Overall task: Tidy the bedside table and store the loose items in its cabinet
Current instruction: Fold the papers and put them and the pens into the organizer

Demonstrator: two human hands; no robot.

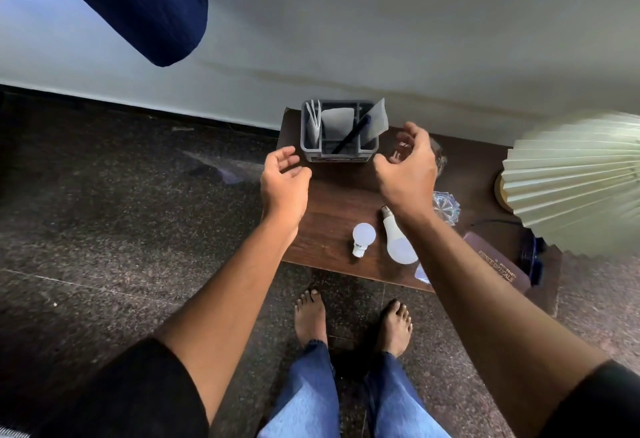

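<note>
A grey organiser box (337, 153) holding papers and a dark pen stands at the back left of the dark wooden bedside table (332, 195). My left hand (284, 177) hovers just left of the box, fingers curled and apart, holding nothing. My right hand (407, 163) hovers just right of the box, also open. On the table near the front lie a small white bulb (363, 238) and a larger white bulb (398, 240). A cut-glass dish (446, 209) sits behind my right wrist. A brown spectacle case (498, 264) lies at the front right.
A pleated cream lamp shade (575, 181) overhangs the table's right end, with a dark cable beneath it. A white wall runs behind. Speckled stone floor (121, 212) lies to the left. My bare feet stand before the table. A dark blue cloth (138, 4) hangs at upper left.
</note>
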